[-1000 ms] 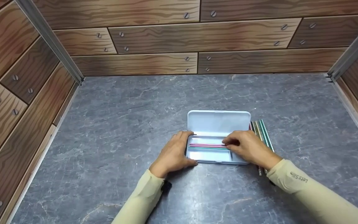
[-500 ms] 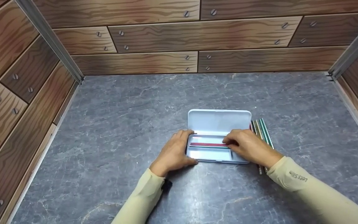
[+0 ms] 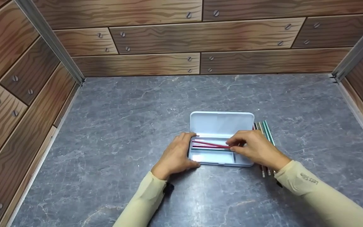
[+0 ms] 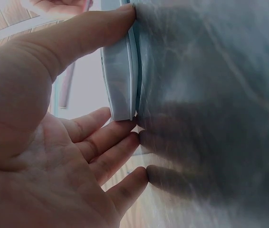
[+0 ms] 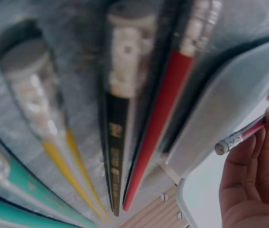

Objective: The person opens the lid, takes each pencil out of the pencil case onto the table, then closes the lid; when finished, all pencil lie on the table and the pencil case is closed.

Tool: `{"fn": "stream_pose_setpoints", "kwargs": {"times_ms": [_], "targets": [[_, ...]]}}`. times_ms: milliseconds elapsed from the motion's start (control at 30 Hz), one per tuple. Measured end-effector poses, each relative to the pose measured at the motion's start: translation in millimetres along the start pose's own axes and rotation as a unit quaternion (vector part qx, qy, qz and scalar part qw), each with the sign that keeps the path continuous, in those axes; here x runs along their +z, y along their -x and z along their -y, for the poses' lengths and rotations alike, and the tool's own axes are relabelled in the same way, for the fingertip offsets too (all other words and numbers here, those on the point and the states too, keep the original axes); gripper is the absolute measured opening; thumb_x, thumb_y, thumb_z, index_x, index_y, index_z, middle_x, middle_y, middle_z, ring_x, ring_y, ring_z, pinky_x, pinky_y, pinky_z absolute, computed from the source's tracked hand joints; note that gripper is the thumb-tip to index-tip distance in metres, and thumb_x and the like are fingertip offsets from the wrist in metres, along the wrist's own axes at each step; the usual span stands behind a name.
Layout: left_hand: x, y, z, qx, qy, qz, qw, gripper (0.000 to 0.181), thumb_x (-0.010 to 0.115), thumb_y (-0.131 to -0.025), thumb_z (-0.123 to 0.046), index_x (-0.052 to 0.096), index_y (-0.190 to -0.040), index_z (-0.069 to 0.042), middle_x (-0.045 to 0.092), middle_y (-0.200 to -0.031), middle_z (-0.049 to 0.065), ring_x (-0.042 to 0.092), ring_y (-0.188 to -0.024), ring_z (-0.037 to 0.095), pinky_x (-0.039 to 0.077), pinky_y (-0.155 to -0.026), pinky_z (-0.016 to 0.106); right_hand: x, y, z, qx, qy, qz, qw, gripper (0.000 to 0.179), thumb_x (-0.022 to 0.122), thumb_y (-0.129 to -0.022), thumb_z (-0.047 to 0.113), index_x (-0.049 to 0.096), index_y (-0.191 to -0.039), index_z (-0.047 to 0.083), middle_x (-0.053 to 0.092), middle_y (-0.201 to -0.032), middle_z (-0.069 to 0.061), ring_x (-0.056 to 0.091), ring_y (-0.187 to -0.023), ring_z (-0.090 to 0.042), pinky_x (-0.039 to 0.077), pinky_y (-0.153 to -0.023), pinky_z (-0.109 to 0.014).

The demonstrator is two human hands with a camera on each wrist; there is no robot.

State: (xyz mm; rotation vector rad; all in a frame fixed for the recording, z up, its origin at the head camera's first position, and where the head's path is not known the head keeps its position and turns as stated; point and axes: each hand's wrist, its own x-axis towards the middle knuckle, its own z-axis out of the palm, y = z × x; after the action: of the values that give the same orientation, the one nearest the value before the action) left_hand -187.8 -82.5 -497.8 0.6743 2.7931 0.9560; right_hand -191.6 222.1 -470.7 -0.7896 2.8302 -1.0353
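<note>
Okay, head view: we have the right hand (image 3: pixel 256 148) pinching a red pencil (image 3: pixel 211 144), slanted over the rear compartment of the pale blue case (image 3: pixel 213 157), where another pencil (image 3: pixel 202 146) lies; whether those two touch, we can't tell. Left hand (image 3: pixel 176 154) spans the case's left end, fingers relaxed, not clenched. Loose pencils (image 3: pixel 269 132) lie just beside the case's right end. We'd guess light, stiff plastic for the case, apt to skid on the smooth tabletop (image 3: pixel 121 110), so steady it by its end walls.

Left wrist: we see the thumb on the case's front edge, fingertips near its corner.

Right wrist: we see thumb and fingers gripping the red pencil near its eraser end. Probably light, rigid, slick-painted, fragile at the tip; we'd hold it right there.
</note>
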Motion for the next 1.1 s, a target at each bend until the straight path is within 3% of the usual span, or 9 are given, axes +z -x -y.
{"fn": "stream_pose_setpoints", "kwargs": {"times_ms": [167,400,767,1100], "targets": [[0.3,0.4,-0.3,0.004,0.000,-0.006,1.0000,0.098,0.103,-0.074,-0.021,0.052,-0.157,-0.003,0.065,-0.147,0.016,0.062,-0.135,0.038,0.052,-0.120,0.051,-10.1,4.9,4.4,0.020,-0.038,-0.005,0.9991,0.016,0.086,-0.096,0.008,0.088,-0.111,0.012,0.086,-0.105,0.001,0.076,-0.096,-0.007,0.064,-0.090,-0.028],[2.7,0.0,3.0,0.025,0.004,-0.021,0.9995,0.097,0.103,-0.073,-0.021,0.053,-0.154,-0.002,0.065,-0.145,0.017,0.063,-0.133,0.039,0.054,-0.117,0.053,-23.2,19.1,3.9,0.045,-0.059,-0.061,0.9953,0.021,0.088,-0.091,0.001,0.088,-0.109,0.011,0.085,-0.099,-0.002,0.071,-0.089,0.002,0.062,-0.084,-0.019],[-0.1,1.2,0.0,0.000,0.006,-0.003,1.0000,0.099,0.103,-0.075,-0.021,0.051,-0.158,-0.004,0.063,-0.150,0.017,0.060,-0.140,0.039,0.050,-0.124,0.052,-55.2,43.8,-19.6,0.142,-0.084,-0.114,0.9797,0.024,0.085,-0.096,0.004,0.084,-0.120,0.002,0.084,-0.114,-0.019,0.071,-0.087,0.004,0.061,-0.076,-0.014],[0.2,0.3,-0.9,0.001,0.009,0.000,1.0000,0.099,0.102,-0.076,-0.020,0.050,-0.158,-0.003,0.063,-0.151,0.017,0.061,-0.140,0.038,0.050,-0.123,0.052,-64.2,65.3,-47.6,0.217,-0.037,-0.166,0.9612,0.030,0.085,-0.098,0.009,0.081,-0.124,-0.004,0.084,-0.116,-0.024,0.064,-0.082,0.016,0.055,-0.068,-0.010]]}}
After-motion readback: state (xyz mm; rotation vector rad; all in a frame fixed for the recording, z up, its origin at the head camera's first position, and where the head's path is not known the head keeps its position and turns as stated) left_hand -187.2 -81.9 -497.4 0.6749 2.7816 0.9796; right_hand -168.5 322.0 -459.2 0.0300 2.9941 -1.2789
